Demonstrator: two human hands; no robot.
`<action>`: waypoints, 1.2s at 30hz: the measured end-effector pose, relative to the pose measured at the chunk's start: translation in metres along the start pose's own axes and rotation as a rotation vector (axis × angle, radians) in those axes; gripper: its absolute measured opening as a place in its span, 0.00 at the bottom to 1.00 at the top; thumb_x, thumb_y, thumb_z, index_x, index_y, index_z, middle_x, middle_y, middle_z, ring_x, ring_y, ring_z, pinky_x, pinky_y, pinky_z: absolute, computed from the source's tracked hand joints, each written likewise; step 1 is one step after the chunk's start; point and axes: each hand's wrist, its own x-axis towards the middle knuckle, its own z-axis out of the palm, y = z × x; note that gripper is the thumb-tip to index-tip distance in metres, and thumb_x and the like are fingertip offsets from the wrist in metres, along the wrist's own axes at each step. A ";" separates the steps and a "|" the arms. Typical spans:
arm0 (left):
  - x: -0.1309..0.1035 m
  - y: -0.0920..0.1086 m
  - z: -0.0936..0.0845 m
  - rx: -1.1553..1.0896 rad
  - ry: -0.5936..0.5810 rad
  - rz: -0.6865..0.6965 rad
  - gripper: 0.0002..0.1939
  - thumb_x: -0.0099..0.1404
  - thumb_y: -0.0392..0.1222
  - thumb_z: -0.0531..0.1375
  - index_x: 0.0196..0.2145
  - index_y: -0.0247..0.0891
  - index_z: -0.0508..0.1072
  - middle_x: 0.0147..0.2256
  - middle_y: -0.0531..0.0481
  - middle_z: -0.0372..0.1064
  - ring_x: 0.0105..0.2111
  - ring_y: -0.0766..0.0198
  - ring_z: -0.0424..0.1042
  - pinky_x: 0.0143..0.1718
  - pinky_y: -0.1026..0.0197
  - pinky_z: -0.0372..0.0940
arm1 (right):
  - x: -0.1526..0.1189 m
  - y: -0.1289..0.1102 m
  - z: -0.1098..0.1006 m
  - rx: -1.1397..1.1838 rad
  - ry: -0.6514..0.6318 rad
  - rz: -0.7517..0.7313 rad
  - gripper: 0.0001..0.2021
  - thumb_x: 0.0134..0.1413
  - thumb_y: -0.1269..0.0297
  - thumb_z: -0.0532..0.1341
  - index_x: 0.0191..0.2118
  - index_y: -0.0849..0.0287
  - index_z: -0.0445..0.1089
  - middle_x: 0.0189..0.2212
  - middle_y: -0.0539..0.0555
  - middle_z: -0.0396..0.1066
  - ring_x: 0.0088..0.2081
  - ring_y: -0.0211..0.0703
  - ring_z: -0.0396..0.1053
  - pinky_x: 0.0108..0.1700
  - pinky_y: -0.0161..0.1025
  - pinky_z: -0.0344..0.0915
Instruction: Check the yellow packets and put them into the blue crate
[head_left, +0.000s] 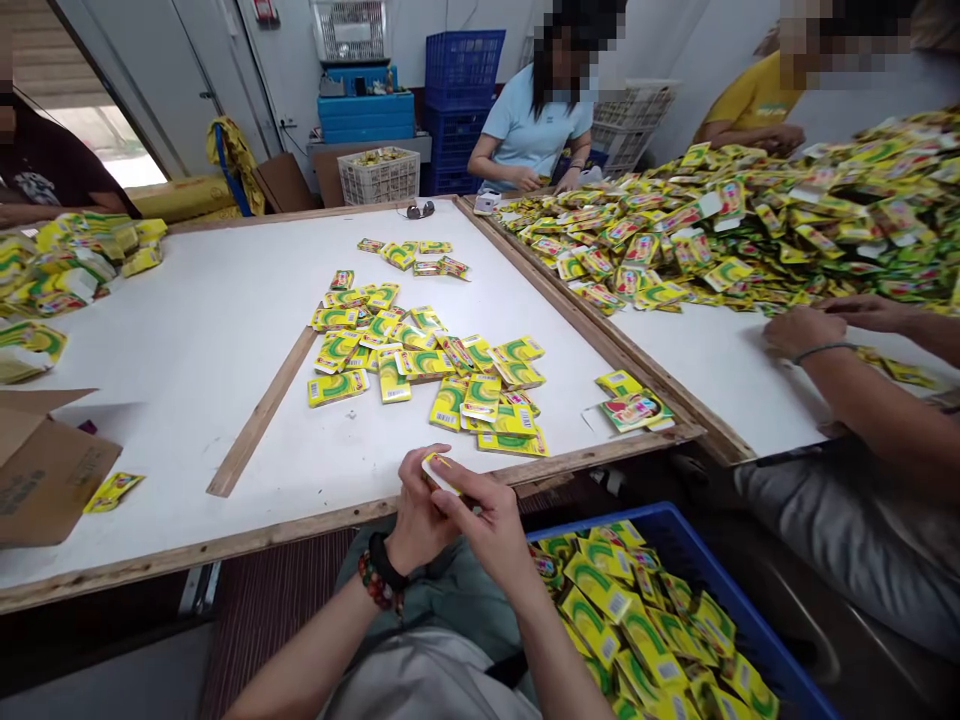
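With left hand (417, 508) and right hand (491, 512) clamped on one small carton (441, 470), we're likely working its white end — next calling for steady thumb pressure.

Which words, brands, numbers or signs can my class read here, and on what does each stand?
None reads with certainty.
Yellow-green cartons on the table and in the blue crate: logos and barcodes, too small.
Carton held by the left hand and right hand: no legible text.
Cardboard box: dark print, too blurred.
Dark shirt: pale print, too blurred.
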 end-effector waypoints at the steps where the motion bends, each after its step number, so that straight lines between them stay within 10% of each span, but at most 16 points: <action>1: 0.001 0.001 -0.001 -0.010 -0.034 -0.024 0.38 0.57 0.42 0.61 0.58 0.40 0.43 0.54 0.37 0.61 0.51 0.53 0.68 0.49 0.49 0.64 | -0.001 0.000 0.001 -0.057 0.025 -0.039 0.12 0.54 0.63 0.63 0.45 0.53 0.77 0.45 0.54 0.77 0.47 0.49 0.74 0.51 0.45 0.69; 13: 0.006 0.007 -0.003 0.057 -0.148 -0.147 0.35 0.54 0.44 0.60 0.57 0.40 0.50 0.51 0.40 0.66 0.47 0.51 0.71 0.44 0.50 0.67 | 0.008 -0.005 -0.006 -0.290 0.072 -0.002 0.14 0.57 0.62 0.58 0.45 0.59 0.77 0.34 0.53 0.80 0.21 0.40 0.72 0.24 0.34 0.68; 21: 0.005 0.005 -0.009 0.076 -0.193 -0.117 0.34 0.55 0.46 0.62 0.56 0.38 0.54 0.51 0.40 0.64 0.43 0.54 0.71 0.43 0.52 0.67 | -0.003 -0.007 -0.005 -0.225 -0.025 -0.155 0.14 0.56 0.65 0.60 0.47 0.53 0.76 0.45 0.55 0.77 0.45 0.51 0.76 0.46 0.44 0.72; 25: 0.047 0.025 -0.027 0.068 -0.520 0.036 0.29 0.59 0.52 0.62 0.55 0.40 0.61 0.49 0.44 0.67 0.44 0.56 0.70 0.43 0.55 0.68 | -0.033 0.000 -0.053 -0.473 -0.023 -0.047 0.13 0.59 0.61 0.56 0.41 0.55 0.79 0.37 0.57 0.79 0.36 0.51 0.78 0.38 0.43 0.75; 30: 0.121 0.025 0.007 0.463 -0.367 0.036 0.26 0.64 0.48 0.58 0.56 0.35 0.63 0.53 0.36 0.63 0.53 0.45 0.64 0.52 0.44 0.62 | -0.060 0.015 -0.116 -1.061 0.155 0.150 0.18 0.55 0.54 0.58 0.45 0.55 0.77 0.45 0.63 0.76 0.37 0.62 0.77 0.33 0.51 0.74; 36: 0.161 0.015 0.038 0.536 -0.486 0.012 0.14 0.59 0.28 0.58 0.42 0.36 0.75 0.42 0.41 0.72 0.45 0.52 0.71 0.48 0.51 0.66 | -0.020 0.032 -0.094 -0.865 0.157 -0.070 0.20 0.60 0.64 0.53 0.55 0.58 0.70 0.55 0.62 0.69 0.54 0.55 0.69 0.52 0.51 0.68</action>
